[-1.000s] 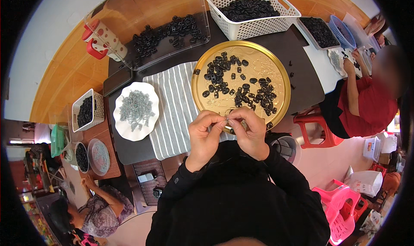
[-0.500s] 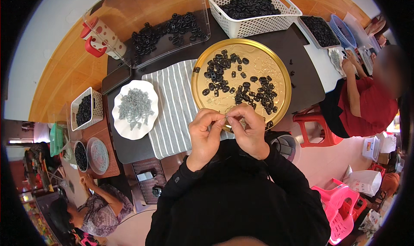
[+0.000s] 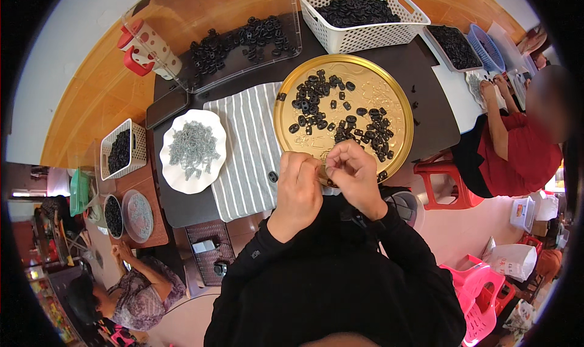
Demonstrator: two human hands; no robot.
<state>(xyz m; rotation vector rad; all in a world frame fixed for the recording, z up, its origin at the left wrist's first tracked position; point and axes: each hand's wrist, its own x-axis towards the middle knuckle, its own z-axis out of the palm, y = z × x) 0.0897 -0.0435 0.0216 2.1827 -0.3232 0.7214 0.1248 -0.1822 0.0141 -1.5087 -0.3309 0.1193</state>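
Note:
My left hand (image 3: 298, 189) hovers over the near edge of a round gold tray (image 3: 384, 86), fingers curled in; what they hold, if anything, is hidden. Close beside it, a small gap away, is my right hand (image 3: 358, 180), its thumb and fingertips drawn together around something too small to make out. Small black oval pieces with holes (image 3: 313, 97) lie scattered in the tray. One more black oval piece (image 3: 272, 176) rests on a grey striped cloth (image 3: 240, 134), left of my left hand. A scalloped white plate (image 3: 175, 175) holds a heap of small clear-grey pieces (image 3: 193, 147).
Behind the tray stand a white basket (image 3: 340, 38) of black pieces and a clear bin (image 3: 243, 73) with more. Polka-dot mugs (image 3: 149, 48) are at the back left. Co-workers sit at the right, in a red shirt (image 3: 517, 137), and at the lower left, in a patterned top (image 3: 146, 304).
My hands were fingertip to fingertip and are now slightly apart. The left has turned its back up. A black oval piece now lies on the cloth where none showed before.

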